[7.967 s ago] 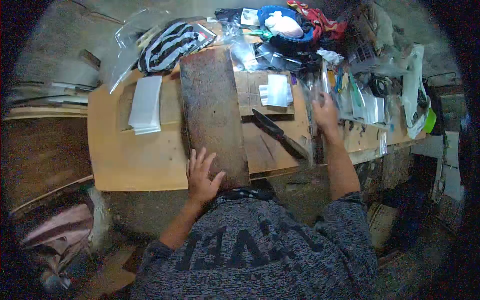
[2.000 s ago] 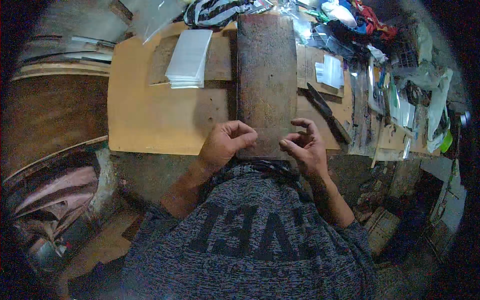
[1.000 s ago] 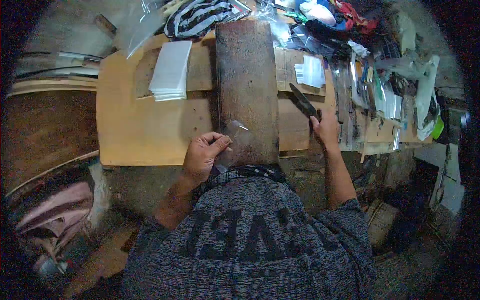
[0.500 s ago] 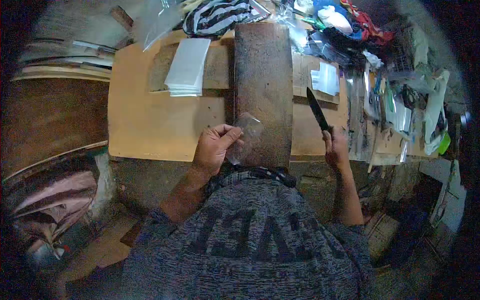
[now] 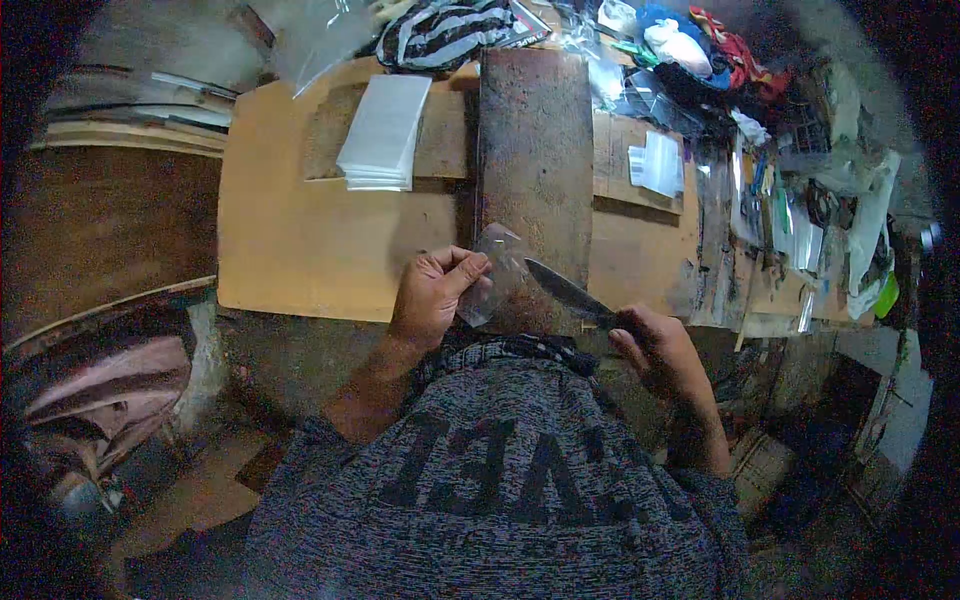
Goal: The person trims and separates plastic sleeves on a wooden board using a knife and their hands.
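My left hand [image 5: 437,290] pinches a small piece of clear plastic film [image 5: 500,245] between thumb and fingers, over the near end of a dark wooden board [image 5: 537,150]. In my right hand [image 5: 655,345] is a knife [image 5: 570,292] with a dark blade, its fingers closed round the handle. The blade points up and left, its tip close to the right side of the film. Whether blade and film touch, I cannot tell. Beyond my left hand lies a stack of whitish plastic sheets [image 5: 385,135]. A smaller pile of clear plastic pieces [image 5: 657,163] lies right of the board.
A tan work surface [image 5: 290,240] spreads on both sides of the board. At the back are a black-and-white striped bag [image 5: 440,35] and a heap of bags and cloth [image 5: 690,50]. Tools and plastic scraps [image 5: 790,220] crowd the right side.
My right hand has come down and inward, and the knife has swung left so its tip is now near the film. My left hand keeps its pinch on the film, almost unmoved.
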### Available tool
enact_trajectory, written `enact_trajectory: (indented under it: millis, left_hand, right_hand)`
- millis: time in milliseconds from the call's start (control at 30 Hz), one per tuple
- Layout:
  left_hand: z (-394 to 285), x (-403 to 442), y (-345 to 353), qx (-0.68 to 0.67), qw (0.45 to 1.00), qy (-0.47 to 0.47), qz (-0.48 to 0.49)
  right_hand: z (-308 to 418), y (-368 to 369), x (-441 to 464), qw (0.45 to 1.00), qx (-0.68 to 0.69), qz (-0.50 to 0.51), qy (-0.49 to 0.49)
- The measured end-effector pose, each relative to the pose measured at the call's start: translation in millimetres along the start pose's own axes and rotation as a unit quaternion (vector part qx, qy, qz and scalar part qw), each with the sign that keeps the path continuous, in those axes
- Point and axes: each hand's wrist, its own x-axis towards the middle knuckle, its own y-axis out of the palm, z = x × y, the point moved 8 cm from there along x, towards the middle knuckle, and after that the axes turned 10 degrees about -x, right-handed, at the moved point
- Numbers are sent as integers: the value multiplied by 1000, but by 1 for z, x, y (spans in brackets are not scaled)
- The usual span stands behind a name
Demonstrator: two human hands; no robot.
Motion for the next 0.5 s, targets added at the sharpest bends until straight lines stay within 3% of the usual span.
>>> enact_trajectory:
  millis: [200,300,500]
  left_hand:
    - [2,-1,1,-14,999,18,34]
    - [-3,-8,12,54,997,29,56]
    - [3,-11,22,81,990,16,111]
  right_hand:
    - [9,1,6,1000,6,5,-14]
    - [4,8,12,999,-35,23,-11]
    - [0,19,20,999,34,35,-12]
